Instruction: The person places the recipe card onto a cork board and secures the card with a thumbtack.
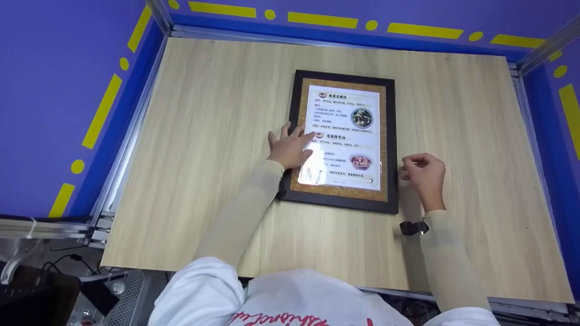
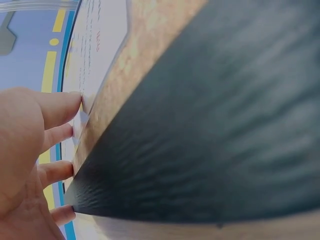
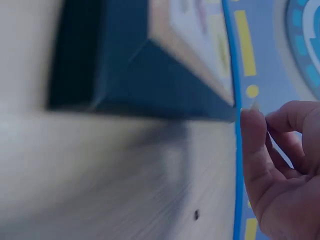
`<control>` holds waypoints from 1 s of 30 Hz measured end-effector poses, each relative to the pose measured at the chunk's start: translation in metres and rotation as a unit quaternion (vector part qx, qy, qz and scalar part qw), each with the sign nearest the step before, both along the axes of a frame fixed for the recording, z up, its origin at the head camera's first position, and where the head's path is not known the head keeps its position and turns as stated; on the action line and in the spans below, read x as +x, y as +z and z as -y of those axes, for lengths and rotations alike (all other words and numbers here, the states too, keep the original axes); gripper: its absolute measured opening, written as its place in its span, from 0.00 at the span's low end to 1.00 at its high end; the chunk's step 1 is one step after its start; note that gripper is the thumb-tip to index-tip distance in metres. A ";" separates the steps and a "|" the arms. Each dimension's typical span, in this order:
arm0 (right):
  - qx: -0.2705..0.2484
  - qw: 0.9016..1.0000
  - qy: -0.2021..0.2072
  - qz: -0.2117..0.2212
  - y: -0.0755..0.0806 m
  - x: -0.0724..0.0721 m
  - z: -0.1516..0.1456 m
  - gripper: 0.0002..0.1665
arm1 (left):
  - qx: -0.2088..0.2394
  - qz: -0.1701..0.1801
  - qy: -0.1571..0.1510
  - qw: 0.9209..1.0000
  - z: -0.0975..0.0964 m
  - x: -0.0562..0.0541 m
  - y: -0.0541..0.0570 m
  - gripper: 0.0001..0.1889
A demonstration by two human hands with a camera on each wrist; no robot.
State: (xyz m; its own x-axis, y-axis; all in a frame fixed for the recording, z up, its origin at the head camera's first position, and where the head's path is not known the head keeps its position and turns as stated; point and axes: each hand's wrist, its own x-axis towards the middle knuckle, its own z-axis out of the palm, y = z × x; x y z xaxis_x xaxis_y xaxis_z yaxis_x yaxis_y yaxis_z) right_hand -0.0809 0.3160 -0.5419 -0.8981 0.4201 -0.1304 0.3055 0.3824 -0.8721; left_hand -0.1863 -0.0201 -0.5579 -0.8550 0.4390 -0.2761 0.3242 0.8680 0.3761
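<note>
A dark-framed cork board (image 1: pixel 344 206) lies flat on the wooden table, bearing a glossy printed recipe sheet (image 1: pixel 333 149). The sheet shows two pictures of soup bowls, and a small round pin-like dot (image 1: pixel 371 180) sits near its lower right corner. My left hand (image 1: pixel 291 147) rests with spread fingers across the board's left edge, its thumb side on the sheet. Just right of the frame, my right hand (image 1: pixel 425 174) is raised with fingers curled and thumb close to the index fingertip. A tiny pale spot shows at the thumb tip; I cannot tell whether it is a nail or something held.
Blue-purple panels (image 1: pixel 41 90) with yellow dashes stand around the table (image 1: pixel 217 104) at the left, back and right. Metal rails (image 1: pixel 131 131) run along its edges. Below the left front corner are cables and a wire mesh basket (image 1: pixel 129 294).
</note>
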 end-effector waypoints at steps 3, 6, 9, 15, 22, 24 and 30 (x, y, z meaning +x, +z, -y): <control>-0.042 0.999 0.013 -0.019 0.002 -0.001 0.007 0.13 | 0.001 0.002 0.002 1.000 0.000 0.001 -0.001 0.29; -0.089 0.995 0.022 -0.025 0.003 0.000 0.014 0.14 | -0.003 0.006 0.005 1.000 0.000 0.002 -0.001 0.29; -0.116 0.993 0.028 -0.018 0.004 0.001 0.020 0.13 | -0.007 0.006 0.004 1.000 -0.001 0.001 -0.002 0.29; -0.174 0.983 0.053 -0.039 0.005 0.003 0.031 0.13 | -0.010 0.003 0.003 1.000 -0.001 0.000 -0.002 0.29; -0.213 0.972 0.087 -0.045 0.005 0.005 0.043 0.14 | 0.003 -0.003 -0.007 1.000 0.003 0.000 -0.004 0.29; -0.214 0.972 0.091 -0.040 0.004 0.005 0.046 0.14 | 0.002 0.001 -0.006 1.000 0.003 0.001 -0.004 0.29; -0.209 0.971 0.103 -0.045 0.000 0.001 0.048 0.16 | -0.002 0.007 -0.003 1.000 0.001 -0.002 0.000 0.30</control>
State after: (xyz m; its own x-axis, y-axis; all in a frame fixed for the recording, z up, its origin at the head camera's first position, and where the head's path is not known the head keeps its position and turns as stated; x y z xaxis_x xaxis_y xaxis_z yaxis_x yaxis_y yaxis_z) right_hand -0.0799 0.2676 -0.5415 -0.9730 0.1582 -0.1682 0.1756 0.0339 -0.9839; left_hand -0.1879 -0.0210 -0.5580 -0.8486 0.4431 -0.2891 0.3248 0.8676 0.3766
